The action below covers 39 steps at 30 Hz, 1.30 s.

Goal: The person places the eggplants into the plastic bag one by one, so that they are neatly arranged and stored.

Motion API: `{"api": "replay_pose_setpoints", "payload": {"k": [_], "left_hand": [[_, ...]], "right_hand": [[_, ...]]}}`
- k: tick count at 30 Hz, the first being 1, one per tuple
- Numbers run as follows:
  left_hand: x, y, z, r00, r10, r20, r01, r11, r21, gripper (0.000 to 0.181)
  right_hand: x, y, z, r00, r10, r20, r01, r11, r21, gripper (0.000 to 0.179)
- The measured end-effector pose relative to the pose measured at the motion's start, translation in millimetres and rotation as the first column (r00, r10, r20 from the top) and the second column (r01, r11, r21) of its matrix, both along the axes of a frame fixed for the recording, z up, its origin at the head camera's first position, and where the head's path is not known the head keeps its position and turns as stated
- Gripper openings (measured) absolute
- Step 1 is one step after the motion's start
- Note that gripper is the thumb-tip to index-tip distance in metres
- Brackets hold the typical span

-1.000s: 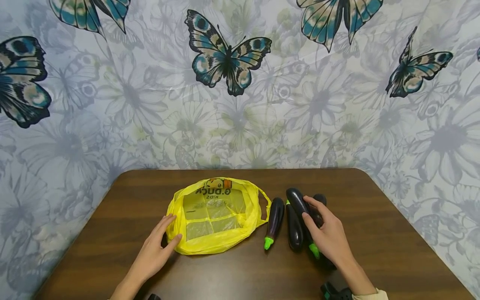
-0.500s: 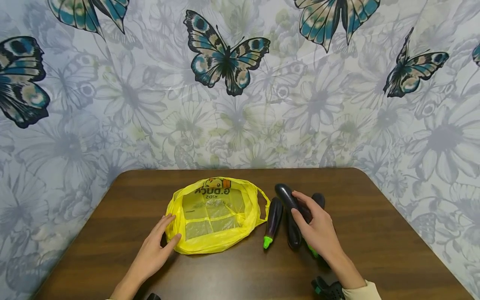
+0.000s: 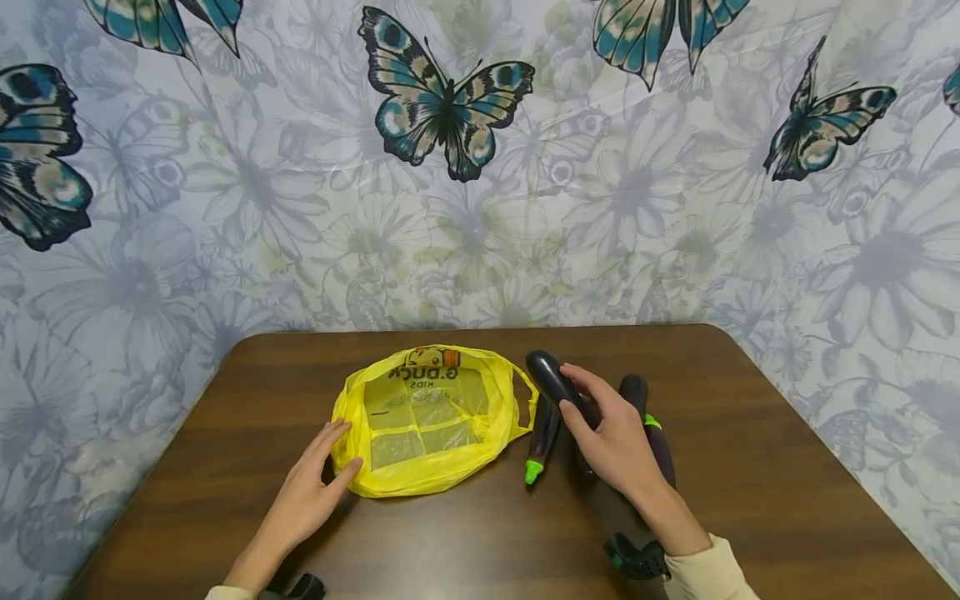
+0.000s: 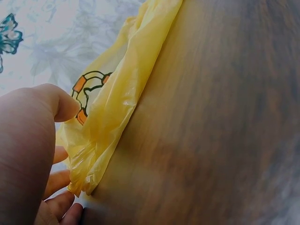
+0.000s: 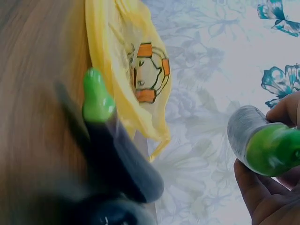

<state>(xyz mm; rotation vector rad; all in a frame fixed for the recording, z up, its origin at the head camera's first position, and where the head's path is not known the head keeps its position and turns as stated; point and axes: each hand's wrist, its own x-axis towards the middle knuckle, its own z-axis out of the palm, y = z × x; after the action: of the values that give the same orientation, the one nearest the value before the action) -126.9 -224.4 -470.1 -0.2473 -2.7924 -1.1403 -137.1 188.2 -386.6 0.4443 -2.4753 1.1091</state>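
A yellow plastic bag (image 3: 420,483) lies with its mouth spread wide. My left hand (image 3: 307,492) touches its left side, thumb and fingers apart; in the left wrist view the thumb (image 4: 65,105) overlaps the bag's printed side. My right hand (image 3: 618,437) grips a dark eggplant (image 3: 550,377) between thumb and fingers, raised over the others. Its green cap (image 5: 274,147) faces the right wrist camera. Another eggplant (image 3: 542,442), green tip toward me, lies by the bag's handle. One more is mostly hidden under the right hand.
Right of the right hand lie two more eggplants, one dark end (image 3: 633,390) and one with a green cap (image 3: 652,422). The brown table (image 3: 420,550) ends at a patterned wall (image 3: 480,275). A black device (image 3: 637,557) sits at the right wrist.
My right hand has moved left and lifted with the eggplant, toward the bag, uncovering the eggplants to its right. My left hand stays at the bag's side.
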Motion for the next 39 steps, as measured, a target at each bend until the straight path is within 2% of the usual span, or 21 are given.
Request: {"api": "replay_pose_setpoints", "payload": {"k": [9,12,16,20,24,33,39], "left_hand": [[5.5,-3.8,-9.4,0.999,0.014,0.038,-0.014,1.0,0.005,0.065],[6.8,-2.6,-10.6,0.999,0.011,0.031,-0.012,1.0,0.012,0.065],[7.4,-0.6,-9.3,1.0,0.005,0.011,-0.005,1.0,0.018,0.064],[8.8,0.5,-8.8,1.0,0.001,0.023,-0.001,1.0,0.023,0.065],[9.6,0.8,-8.4,0.999,0.001,0.037,-0.002,1.0,0.025,0.066],[4.1,-2.7,-0.8,1.0,-0.003,0.02,0.002,1.0,0.003,0.065],[-0.8,-1.9,-2.2,1.0,-0.001,0.018,0.001,1.0,0.004,0.066]], "right_hand": [[6.5,-22,-8.1,0.999,0.047,0.024,-0.046,0.998,-0.044,0.047],[6.1,-27,-9.3,0.998,0.062,0.019,-0.061,0.996,-0.063,0.047],[5.4,-35,-10.9,0.994,0.088,0.064,-0.081,0.992,-0.1,0.046],[6.3,-44,-13.4,0.989,0.084,0.118,-0.071,0.991,-0.114,0.046],[7.1,-51,-14.9,0.988,0.077,0.137,-0.059,0.99,-0.126,0.046],[-1.0,-71,-16.8,0.974,0.13,0.187,-0.099,0.982,-0.163,0.045],[-4.8,-81,-21.4,0.972,0.136,0.191,-0.109,0.983,-0.147,0.044]]}}
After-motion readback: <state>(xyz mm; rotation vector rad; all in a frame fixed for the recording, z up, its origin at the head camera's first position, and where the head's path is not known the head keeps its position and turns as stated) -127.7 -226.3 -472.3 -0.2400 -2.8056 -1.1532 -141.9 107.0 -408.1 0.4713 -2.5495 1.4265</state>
